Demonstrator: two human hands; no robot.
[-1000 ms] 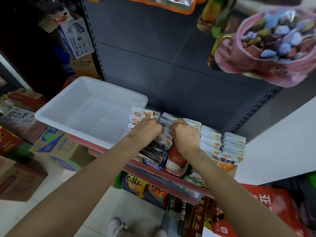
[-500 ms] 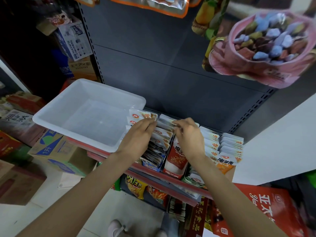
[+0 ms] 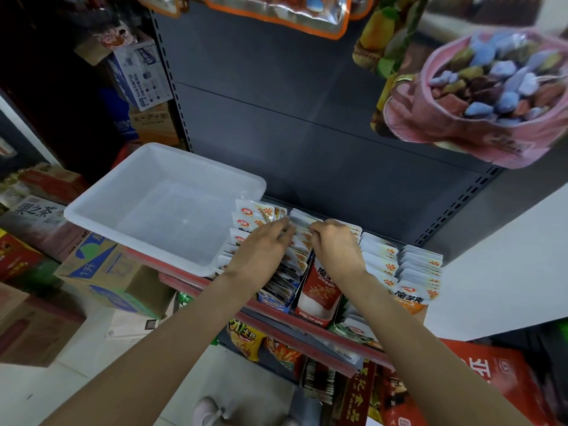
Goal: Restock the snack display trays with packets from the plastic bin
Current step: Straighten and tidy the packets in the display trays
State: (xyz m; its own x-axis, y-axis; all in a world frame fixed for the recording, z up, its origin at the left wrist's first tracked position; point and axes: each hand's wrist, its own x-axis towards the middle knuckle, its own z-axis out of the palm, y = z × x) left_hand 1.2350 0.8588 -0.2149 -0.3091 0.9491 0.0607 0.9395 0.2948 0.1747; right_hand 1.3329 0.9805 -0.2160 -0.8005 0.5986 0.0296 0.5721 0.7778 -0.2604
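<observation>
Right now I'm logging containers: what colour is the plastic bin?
Translucent white plastic bin, seen in the head view.

White bin [image 3: 101, 207]; white (orange-marked) packets [image 3: 379, 256].

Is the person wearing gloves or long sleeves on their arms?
No. The left hand and right hand are bare, with no gloves. Both forearms are bare too: no sleeves, watch or bracelet show as far up as the picture reaches. I see no rings, though the fingers are partly hidden.
</observation>
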